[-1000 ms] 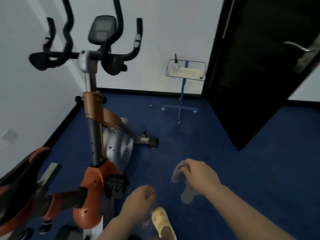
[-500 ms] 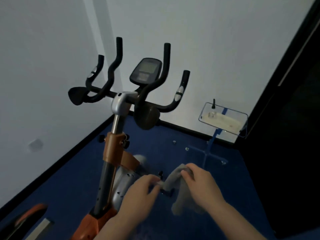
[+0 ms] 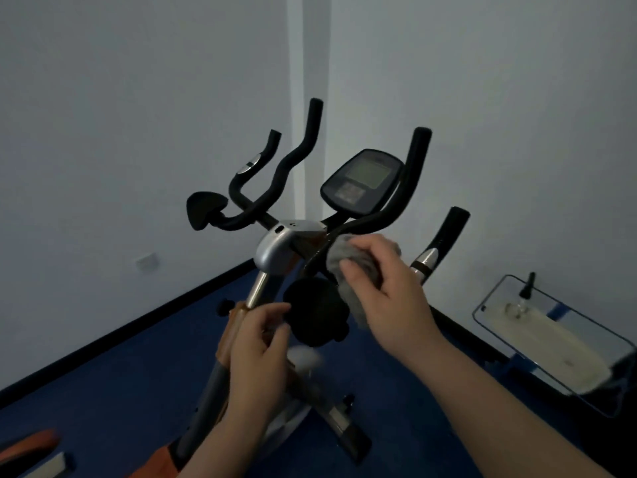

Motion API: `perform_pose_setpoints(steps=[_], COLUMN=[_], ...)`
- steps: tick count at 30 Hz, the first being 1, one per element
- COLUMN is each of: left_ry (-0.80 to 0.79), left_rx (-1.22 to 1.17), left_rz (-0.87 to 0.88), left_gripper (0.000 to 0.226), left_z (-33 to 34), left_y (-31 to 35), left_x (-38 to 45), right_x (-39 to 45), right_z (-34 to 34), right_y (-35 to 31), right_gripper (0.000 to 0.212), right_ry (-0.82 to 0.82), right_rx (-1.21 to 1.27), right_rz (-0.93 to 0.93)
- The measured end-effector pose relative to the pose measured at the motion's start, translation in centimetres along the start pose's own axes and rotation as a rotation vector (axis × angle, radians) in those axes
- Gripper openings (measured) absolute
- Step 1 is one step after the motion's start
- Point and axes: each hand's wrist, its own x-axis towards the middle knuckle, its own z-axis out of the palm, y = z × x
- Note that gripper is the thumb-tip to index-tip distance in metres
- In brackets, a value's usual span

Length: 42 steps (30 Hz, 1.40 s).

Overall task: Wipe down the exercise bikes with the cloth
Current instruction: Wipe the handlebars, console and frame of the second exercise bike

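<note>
The right hand (image 3: 389, 298) bunches the soft grey cloth (image 3: 348, 267) against the exercise bike (image 3: 286, 246) handlebar just ahead of it, limp fabric best gripped wadded, while the left hand (image 3: 256, 350), fingers loosely curled and apparently empty, hovers beside the post.

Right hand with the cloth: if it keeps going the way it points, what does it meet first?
Probably the black handlebar, just beyond the cloth that the right hand grips; depth is unclear.
</note>
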Motion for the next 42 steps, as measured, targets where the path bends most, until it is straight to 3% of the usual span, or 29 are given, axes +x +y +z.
perform_pose_setpoints(steps=[2,5,9,11,13,16,21,26,28,30,32,34,38,40,42], left_ry=[0.066,0.122,-0.023,-0.093,-0.120,-0.099,-0.177,-0.231,-0.256,-0.295,-0.317,-0.313,-0.309,-0.291,-0.238], left_rx=[-0.089,-0.129,-0.127,-0.126,-0.108,-0.092,-0.153,-0.211,-0.198,-0.189,-0.181,-0.185,-0.113,-0.026,0.032], left_rz=[-0.043,-0.068,-0.083,-0.059,-0.017,0.015,0.030,0.051,0.057,0.072,0.096,0.094,0.104,0.162,0.219], left_gripper=[0.026,0.023,0.025,0.024,0.022,0.020,0.020,0.022,0.022,0.021,0.021,0.020,0.020,0.022,0.022], left_z=[0.2,0.2,0.3,0.3,0.3,0.2,-0.3,-0.5,-0.3,-0.1,0.0,0.1,1.6,2.9,3.9], left_y=[-0.1,-0.2,-0.8,-0.8,-0.8,-1.1,-1.7,-1.4,-1.1,-0.9,-0.9,-1.0,-1.5,-1.9,-2.3], left_x=[1.2,3.0,4.7,4.8,4.8,5.0,5.4,6.8,6.9,6.9,7.1,7.9,9.3,9.5,9.6], right_x=[1.2,0.4,-1.0,-0.2,0.8,-0.5,-3.6,0.4,-1.0,-2.0,-1.3,0.0,2.4,3.4,3.6], right_z=[2.0,4.8,6.0,6.5,7.6,8.7,8.0,7.7,8.0,7.1,4.7,1.9,1.1,4.3,7.9], right_y=[1.1,4.0,5.9,5.6,5.0,4.4,4.9,4.1,3.7,2.8,1.8,0.9,1.3,2.4,3.9], right_gripper=[0.010,0.026,0.018,0.039,0.047,0.045,0.031,0.026,0.026,0.025,0.019,0.014,0.010,0.015,0.015], right_ry=[-0.162,-0.319,-0.181,-0.176,-0.163,-0.126,-0.195,-0.075,-0.176,-0.390,-0.505,-0.394,0.176,0.183,0.075], right_rx=[-0.072,-0.418,-0.569,-0.626,-0.759,-0.893,-0.969,-0.891,-0.935,-0.959,-0.945,-0.887,-0.590,-0.504,-0.609], right_rz=[-0.035,-0.090,-0.164,-0.140,-0.140,-0.114,-0.258,-0.050,-0.100,-0.165,-0.118,0.014,0.227,0.338,0.294])
